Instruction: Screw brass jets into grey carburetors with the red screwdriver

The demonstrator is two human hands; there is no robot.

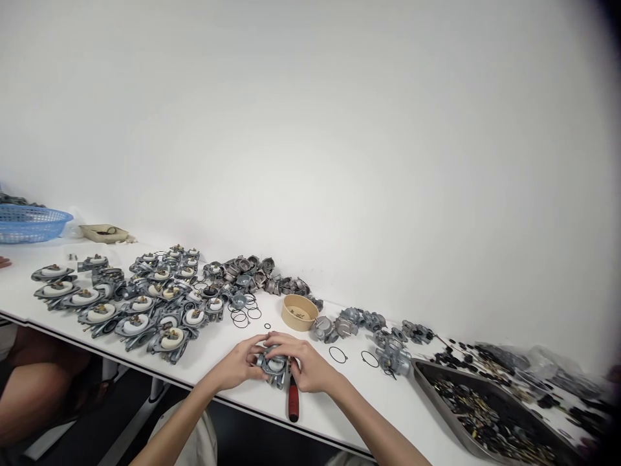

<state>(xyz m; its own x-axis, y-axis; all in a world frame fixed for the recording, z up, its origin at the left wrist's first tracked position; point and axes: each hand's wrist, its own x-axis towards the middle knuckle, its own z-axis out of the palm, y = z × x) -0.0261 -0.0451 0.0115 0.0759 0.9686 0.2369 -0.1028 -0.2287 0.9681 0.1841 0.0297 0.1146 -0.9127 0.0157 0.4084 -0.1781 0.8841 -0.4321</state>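
Near the table's front edge, a grey metal carburetor body [275, 366] with a white part inside sits between both hands. My left hand [240, 364] grips its left side, fingers curled around it. My right hand [306, 362] closes over its top and right side, with the fingertips partly hidden. A red-handled tool [294, 401] lies just right of the body, partly under my right hand. Behind the hands stands a round tan bowl [299, 312] with small brass-coloured pieces. One small black ring [267, 326] lies left of the bowl.
Many carburetor bodies [136, 323] cover the table's left side, with grey bowls [247, 272] piled behind. Thin black rings [338, 355] lie around. A dark metal tray [436, 401] of small parts is at right, a blue basket [36, 223] far left. A person's leg [33, 395] shows lower left.
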